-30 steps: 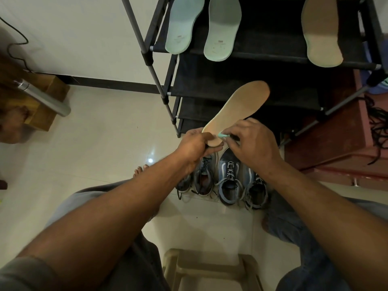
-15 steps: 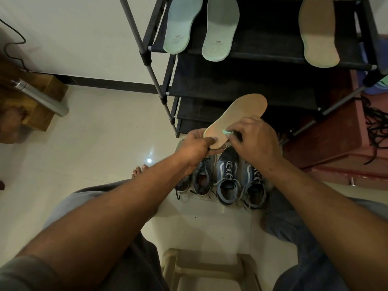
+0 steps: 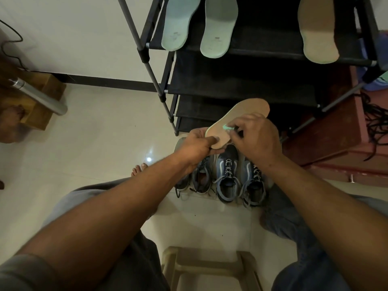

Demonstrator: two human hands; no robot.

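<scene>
A tan insole [image 3: 241,116] is held above the shoes, its toe end pointing up and to the right. My left hand [image 3: 195,147] grips its heel end, thumb on top. My right hand [image 3: 255,137] holds a small pale green brush [image 3: 226,127] against the insole's upper face; most of the brush is hidden under my fingers. Below my hands several sneakers stand in a row on the floor, among them a blue laced one [image 3: 227,177].
A black shoe rack [image 3: 241,85] stands behind, with two pale green insoles [image 3: 218,26] and a tan insole [image 3: 317,30] on its top shelf. A plastic stool [image 3: 210,267] is below me. Red steps [image 3: 336,131] rise at right, wooden furniture [image 3: 31,101] at left.
The insole has dropped lower and flatter. My right hand with the green brush has slid up along it, from the heel end toward the middle.
</scene>
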